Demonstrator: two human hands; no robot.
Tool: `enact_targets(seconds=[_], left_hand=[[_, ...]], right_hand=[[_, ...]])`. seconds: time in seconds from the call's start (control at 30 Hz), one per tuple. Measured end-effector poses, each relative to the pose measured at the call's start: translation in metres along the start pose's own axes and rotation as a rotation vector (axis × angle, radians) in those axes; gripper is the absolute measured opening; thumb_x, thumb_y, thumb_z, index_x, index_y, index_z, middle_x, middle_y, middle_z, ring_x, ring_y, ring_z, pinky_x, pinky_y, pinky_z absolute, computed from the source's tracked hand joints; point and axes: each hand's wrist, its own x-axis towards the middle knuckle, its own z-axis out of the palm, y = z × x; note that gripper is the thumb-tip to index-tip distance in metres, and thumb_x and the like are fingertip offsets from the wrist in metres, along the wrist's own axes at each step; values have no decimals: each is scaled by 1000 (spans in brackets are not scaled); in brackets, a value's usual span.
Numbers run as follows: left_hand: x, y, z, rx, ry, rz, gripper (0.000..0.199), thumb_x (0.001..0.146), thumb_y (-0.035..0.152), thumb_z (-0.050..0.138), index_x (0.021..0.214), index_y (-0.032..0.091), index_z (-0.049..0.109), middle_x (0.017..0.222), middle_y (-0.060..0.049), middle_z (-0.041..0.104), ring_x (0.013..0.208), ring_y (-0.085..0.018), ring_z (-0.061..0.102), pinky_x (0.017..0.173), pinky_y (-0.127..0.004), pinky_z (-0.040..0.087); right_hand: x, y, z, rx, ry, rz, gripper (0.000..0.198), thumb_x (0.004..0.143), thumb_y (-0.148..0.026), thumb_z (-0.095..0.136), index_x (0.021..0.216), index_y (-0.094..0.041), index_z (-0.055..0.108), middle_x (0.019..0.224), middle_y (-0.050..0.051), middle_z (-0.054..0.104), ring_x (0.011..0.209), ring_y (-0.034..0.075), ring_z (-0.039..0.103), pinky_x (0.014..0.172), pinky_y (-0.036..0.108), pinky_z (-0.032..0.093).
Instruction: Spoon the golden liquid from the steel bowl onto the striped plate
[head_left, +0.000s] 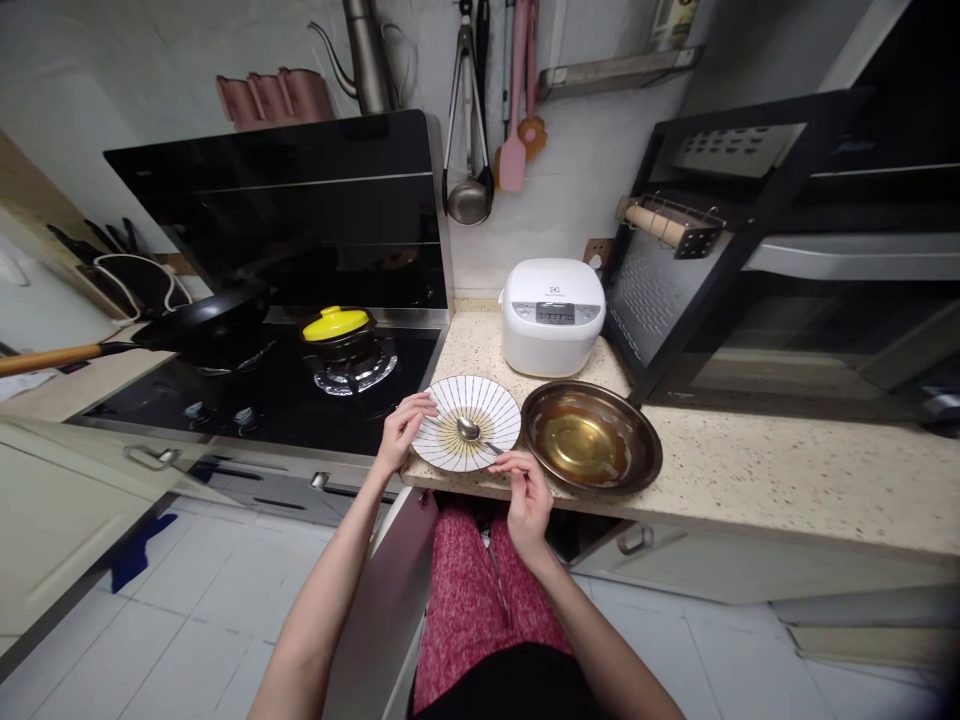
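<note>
A white plate (491, 400) with dark radiating lines and a yellowish centre lies near the counter's front edge. My left hand (405, 428) is at its left rim, with the fingers over the edge and the thumb side partly hidden. Pinched between the fingers of my right hand (527, 492) is the handle of a metal spoon (468, 429). The spoon's bowl is over the middle of the plate. Just right of the plate stands a wide brown metal basin (651, 450) with a shiny golden bottom.
Behind the plate stands a white rice cooker (553, 330). A gas hob (292, 410) on the left bears a small pot with a yellow lid (335, 323) and a black wok (214, 318). One cabinet door (386, 610) hangs open below the counter. An oven-like appliance (810, 330) is at right.
</note>
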Motion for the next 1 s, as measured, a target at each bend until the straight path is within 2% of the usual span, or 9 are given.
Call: enact_targets(seconds=[0.37,0.73,1.0], left_hand=[[0,1,0,-4,-2,4,34,103,40,54,99,20,82,112,-13,78,127,-33,63,111,-56,47],[0,0,-1,12,-6,8,35,103,39,53,99,20,82,112,-13,78,127,-33,63,111,-57,47],[0,1,-1,21,-9,-2,34,103,39,53,98,20,81,111,-13,78,127,-33,63,111,-57,47]], right_hand=[[12,-18,-16,20,76,-31,25,106,-23,47,90,-22,66,91,5,72,88,19,70,82,36,57],[31,-23,-58,-97,257,-95,22,105,-24,51,89,-21,67,91,6,71,87,20,69,82,39,59],[31,-19,-78,-261,204,-116,22,104,-21,51,88,-21,66,90,5,71,88,20,69,83,37,56]])
